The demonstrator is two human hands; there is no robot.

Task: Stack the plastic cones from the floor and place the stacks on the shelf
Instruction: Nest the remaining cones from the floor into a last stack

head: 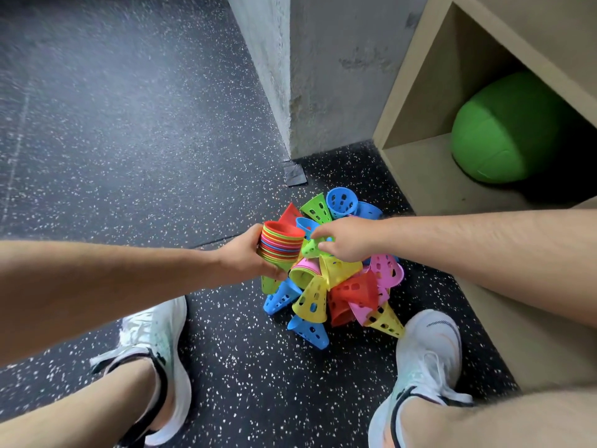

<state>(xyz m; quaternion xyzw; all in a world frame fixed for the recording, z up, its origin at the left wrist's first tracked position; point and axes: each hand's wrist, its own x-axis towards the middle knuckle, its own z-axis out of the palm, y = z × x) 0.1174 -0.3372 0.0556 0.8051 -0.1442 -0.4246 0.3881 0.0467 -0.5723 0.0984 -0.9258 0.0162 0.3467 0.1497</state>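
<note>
Nearest to us we see two white shoes, the left shoe and the right shoe, planted apart on the black speckled floor. Between them and a little further on, below both hands, lies the pile of loose perforated cones in blue, yellow, red, pink and green, tumbled on their sides. A blue cone lies at its near edge.

Above the pile's left side, the left hand has fingers and thumb curled round a stack of nested cones. Their coloured rims show as bands with a red one innermost, and the mouth is tilted up toward the right hand. Just to the right of that stack the right hand pinches a green cone between thumb and fingertips. Its rim is close beside the stack, and we cannot tell whether the two touch.

Further on, past the left hand, a grey patch sits on the floor at the foot of a concrete wall. Beyond and to the right of the right hand stands the shelf, where a green ball rests in the lowest compartment.
</note>
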